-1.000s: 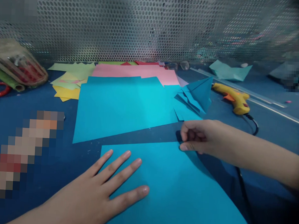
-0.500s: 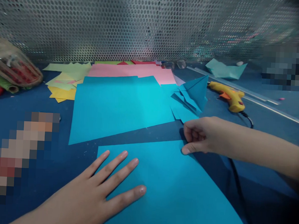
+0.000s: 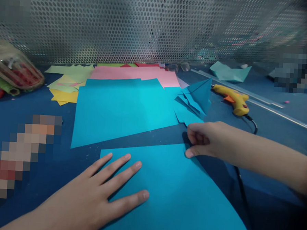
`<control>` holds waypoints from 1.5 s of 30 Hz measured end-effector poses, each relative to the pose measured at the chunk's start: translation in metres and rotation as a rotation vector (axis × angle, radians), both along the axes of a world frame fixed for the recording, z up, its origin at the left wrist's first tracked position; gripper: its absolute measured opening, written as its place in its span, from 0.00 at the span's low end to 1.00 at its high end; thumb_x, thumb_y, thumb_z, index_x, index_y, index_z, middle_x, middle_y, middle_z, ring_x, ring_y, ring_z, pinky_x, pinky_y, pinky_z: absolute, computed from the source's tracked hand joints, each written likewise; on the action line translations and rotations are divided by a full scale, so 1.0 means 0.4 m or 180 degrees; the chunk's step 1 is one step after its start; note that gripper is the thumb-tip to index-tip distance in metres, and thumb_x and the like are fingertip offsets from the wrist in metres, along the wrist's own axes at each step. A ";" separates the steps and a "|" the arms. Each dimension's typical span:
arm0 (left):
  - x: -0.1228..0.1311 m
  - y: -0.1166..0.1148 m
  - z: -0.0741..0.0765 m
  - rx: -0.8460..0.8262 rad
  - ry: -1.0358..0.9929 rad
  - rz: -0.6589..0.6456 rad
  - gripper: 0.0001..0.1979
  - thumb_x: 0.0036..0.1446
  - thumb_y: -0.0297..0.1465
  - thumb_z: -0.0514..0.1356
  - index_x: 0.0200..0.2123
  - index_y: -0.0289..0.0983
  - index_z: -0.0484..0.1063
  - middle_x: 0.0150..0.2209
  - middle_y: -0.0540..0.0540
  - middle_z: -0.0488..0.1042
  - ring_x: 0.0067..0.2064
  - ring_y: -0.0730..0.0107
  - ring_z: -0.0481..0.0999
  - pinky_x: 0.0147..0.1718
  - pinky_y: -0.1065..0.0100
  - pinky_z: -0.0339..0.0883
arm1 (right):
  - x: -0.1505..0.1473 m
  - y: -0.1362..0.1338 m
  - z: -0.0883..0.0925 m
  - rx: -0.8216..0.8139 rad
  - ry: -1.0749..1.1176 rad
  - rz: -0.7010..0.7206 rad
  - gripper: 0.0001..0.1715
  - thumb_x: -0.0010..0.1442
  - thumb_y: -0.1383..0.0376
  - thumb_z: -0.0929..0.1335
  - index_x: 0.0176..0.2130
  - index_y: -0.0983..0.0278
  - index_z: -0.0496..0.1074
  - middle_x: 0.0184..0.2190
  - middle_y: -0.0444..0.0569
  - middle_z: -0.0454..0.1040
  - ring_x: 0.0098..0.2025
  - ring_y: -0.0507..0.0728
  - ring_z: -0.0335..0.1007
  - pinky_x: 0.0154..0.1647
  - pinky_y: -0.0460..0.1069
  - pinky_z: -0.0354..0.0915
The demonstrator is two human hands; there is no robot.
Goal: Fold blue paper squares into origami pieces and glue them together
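A sheet of blue paper (image 3: 175, 198) lies in front of me, its right edge bowed and running down out of view. Flat on its left part rests my left hand (image 3: 106, 184), fingers spread and holding nothing. At the sheet's upper right corner, my right hand (image 3: 203, 140) is closed, the thumb on top of the paper and the other fingers curled at its edge. What lies beneath those fingers is hidden. Beyond the sheet is a stack of more blue paper (image 3: 112, 109), with folded blue paper pieces (image 3: 199, 96) just past my right hand.
A yellow glue gun (image 3: 234, 100) with a black cord lies right of the folded pieces, by clear strips (image 3: 267, 112). Pink paper (image 3: 135, 73), yellow scraps (image 3: 64, 96) and a plastic jar (image 3: 22, 70) stand farther back, before a perforated metal panel (image 3: 122, 27). A blurred patch covers the left.
Both hands keep nearly the same places on the blue sheet. The view has shifted slightly, so things on the right appear a little farther left.
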State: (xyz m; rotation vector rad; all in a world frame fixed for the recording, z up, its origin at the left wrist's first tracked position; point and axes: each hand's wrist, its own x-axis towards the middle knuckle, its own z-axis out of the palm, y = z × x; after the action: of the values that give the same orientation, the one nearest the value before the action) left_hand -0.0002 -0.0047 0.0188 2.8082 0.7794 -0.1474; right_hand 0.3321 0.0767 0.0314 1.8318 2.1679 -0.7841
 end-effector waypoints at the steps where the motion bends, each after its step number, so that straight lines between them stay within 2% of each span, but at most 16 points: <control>1: -0.001 0.000 0.001 0.0015 0.0006 -0.0001 0.44 0.61 0.55 0.56 0.71 0.57 0.31 0.73 0.55 0.39 0.72 0.50 0.49 0.67 0.44 0.47 | 0.000 -0.003 -0.003 0.0187 0.0064 0.0160 0.14 0.53 0.55 0.74 0.34 0.60 0.69 0.25 0.44 0.70 0.24 0.55 0.64 0.22 0.47 0.56; 3: -0.003 -0.001 0.002 0.0034 -0.0005 0.0007 0.40 0.65 0.52 0.53 0.71 0.57 0.33 0.73 0.56 0.38 0.72 0.51 0.49 0.67 0.44 0.47 | 0.000 -0.008 -0.007 0.0495 0.0279 0.0515 0.14 0.55 0.60 0.72 0.42 0.58 0.70 0.32 0.45 0.71 0.27 0.54 0.66 0.23 0.46 0.57; 6: -0.005 -0.008 0.001 0.0026 -0.0070 0.0014 0.33 0.68 0.48 0.49 0.71 0.57 0.36 0.73 0.57 0.40 0.72 0.52 0.49 0.67 0.45 0.48 | -0.002 -0.014 -0.008 0.0490 0.0560 0.0880 0.18 0.59 0.65 0.68 0.50 0.54 0.70 0.40 0.47 0.70 0.30 0.54 0.68 0.27 0.46 0.60; 12: -0.004 -0.001 -0.003 -0.0227 -0.0146 0.0125 0.33 0.68 0.49 0.50 0.70 0.59 0.37 0.73 0.55 0.42 0.72 0.48 0.48 0.68 0.42 0.44 | -0.003 -0.018 -0.005 0.0330 0.0636 0.1023 0.23 0.63 0.65 0.65 0.56 0.49 0.69 0.47 0.50 0.70 0.32 0.55 0.70 0.28 0.47 0.63; 16: 0.002 0.004 0.008 -0.0752 -0.0144 0.0168 0.34 0.65 0.50 0.54 0.69 0.61 0.41 0.72 0.54 0.44 0.71 0.43 0.49 0.67 0.39 0.42 | -0.002 -0.021 -0.006 0.0453 0.0653 0.1097 0.26 0.63 0.66 0.64 0.58 0.48 0.69 0.48 0.51 0.70 0.33 0.55 0.71 0.29 0.48 0.64; 19: 0.008 -0.009 0.018 -0.0694 -0.0069 0.0415 0.34 0.66 0.51 0.54 0.69 0.62 0.40 0.72 0.56 0.43 0.72 0.45 0.47 0.67 0.37 0.41 | 0.000 -0.024 -0.009 0.0546 0.0667 0.1217 0.28 0.63 0.66 0.63 0.61 0.47 0.68 0.48 0.51 0.71 0.32 0.55 0.71 0.28 0.47 0.64; 23: 0.011 -0.015 0.021 -0.0647 -0.0058 0.0428 0.36 0.65 0.48 0.58 0.69 0.61 0.41 0.72 0.54 0.44 0.72 0.44 0.47 0.67 0.38 0.39 | 0.003 -0.024 -0.013 0.0630 0.0707 0.1392 0.30 0.64 0.68 0.63 0.62 0.46 0.67 0.46 0.51 0.71 0.31 0.54 0.70 0.28 0.47 0.63; 27: 0.002 0.018 0.015 -0.0907 -0.0095 0.0139 0.36 0.64 0.51 0.56 0.69 0.62 0.40 0.72 0.52 0.41 0.71 0.40 0.46 0.64 0.32 0.43 | 0.001 -0.027 -0.009 0.0604 0.0759 0.1496 0.31 0.65 0.70 0.61 0.62 0.45 0.67 0.46 0.50 0.70 0.34 0.56 0.71 0.31 0.48 0.64; 30: -0.002 0.038 0.016 -0.1232 0.0000 -0.0056 0.38 0.62 0.55 0.55 0.69 0.62 0.38 0.72 0.51 0.38 0.71 0.35 0.44 0.62 0.29 0.45 | -0.009 -0.038 0.001 0.0494 0.0795 0.1502 0.32 0.65 0.71 0.59 0.63 0.48 0.66 0.46 0.52 0.71 0.41 0.59 0.73 0.35 0.49 0.68; 34: 0.007 0.031 0.026 -0.1147 0.0100 0.0218 0.39 0.60 0.57 0.56 0.69 0.62 0.41 0.72 0.54 0.39 0.71 0.38 0.44 0.63 0.31 0.41 | -0.037 -0.061 0.008 0.0616 0.0742 0.1715 0.34 0.63 0.75 0.57 0.62 0.54 0.69 0.45 0.55 0.72 0.42 0.59 0.74 0.39 0.52 0.70; 38: 0.016 0.023 0.035 -0.1155 0.0149 0.0283 0.39 0.58 0.57 0.58 0.67 0.65 0.42 0.72 0.56 0.40 0.71 0.40 0.45 0.63 0.31 0.44 | -0.067 -0.079 0.011 0.0700 0.0835 0.2014 0.38 0.59 0.79 0.57 0.62 0.57 0.69 0.46 0.56 0.72 0.43 0.58 0.73 0.42 0.51 0.70; 42: 0.014 0.030 0.043 -0.1263 0.0209 0.0292 0.38 0.59 0.56 0.58 0.67 0.66 0.41 0.72 0.56 0.39 0.71 0.39 0.45 0.62 0.29 0.44 | -0.089 -0.091 0.021 0.0653 0.0876 0.1930 0.33 0.63 0.75 0.58 0.63 0.58 0.68 0.47 0.55 0.72 0.42 0.58 0.74 0.41 0.51 0.71; 45: 0.010 0.034 0.044 -0.1319 0.0107 0.0291 0.39 0.59 0.56 0.59 0.67 0.64 0.43 0.72 0.54 0.40 0.71 0.39 0.45 0.64 0.32 0.43 | -0.103 -0.106 0.030 0.0555 0.0955 0.1762 0.27 0.64 0.67 0.67 0.61 0.56 0.69 0.48 0.54 0.73 0.44 0.60 0.76 0.38 0.50 0.72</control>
State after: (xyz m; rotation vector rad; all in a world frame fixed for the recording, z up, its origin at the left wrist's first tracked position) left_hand 0.0037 0.0088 0.0362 2.3822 0.7799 -0.3035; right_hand 0.2907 0.0341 0.0433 1.1171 2.8182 -0.7916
